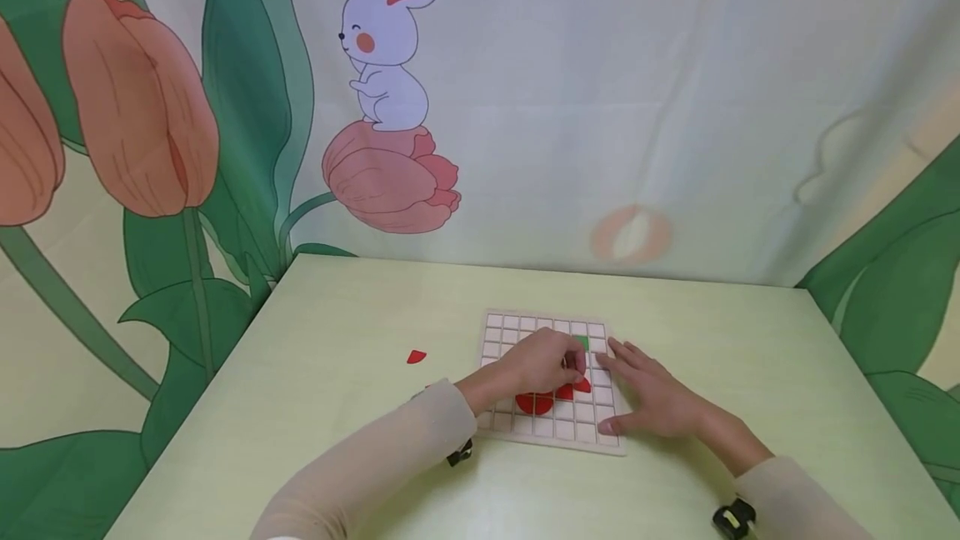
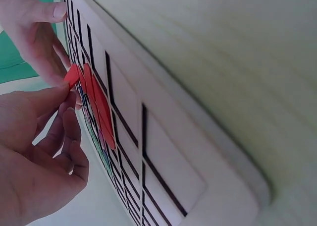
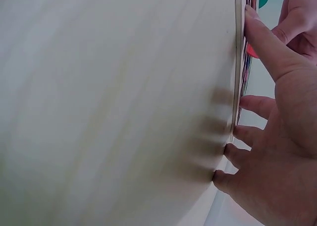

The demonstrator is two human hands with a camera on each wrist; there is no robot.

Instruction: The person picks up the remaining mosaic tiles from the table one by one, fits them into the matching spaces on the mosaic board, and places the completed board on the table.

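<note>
Fingertips on the left hand (image 1: 542,361) are clamped, thumb against forefinger, on a flat red pointed piece (image 2: 73,77), with the other fingers loosely curled. The right hand (image 1: 660,398) has its fingers straight and spread apart, thumb and tips touching a pale wooden square-grid board (image 1: 587,432).

Going biggest to smallest: everything's on a pale yellow-green table (image 1: 375,298), and the board lies flat on it between the arms, probably for easy reach from both sides. Right thumb is near the close corner, fingers along that same right edge, so my read is it's bracing the board (smooth boards do love to skid).

Left hand reaches over the grid, holding its piece low beside a cluster of flat red pieces (image 1: 535,403). Pinching it by one end likely leaves the rest free. Can't tell whether it's touching the board.

Further up the grid there's a flat green piece (image 1: 581,343), and a small red rounded wedge (image 1: 416,356) lies loose left of the board, maybe parked within reach.
</note>
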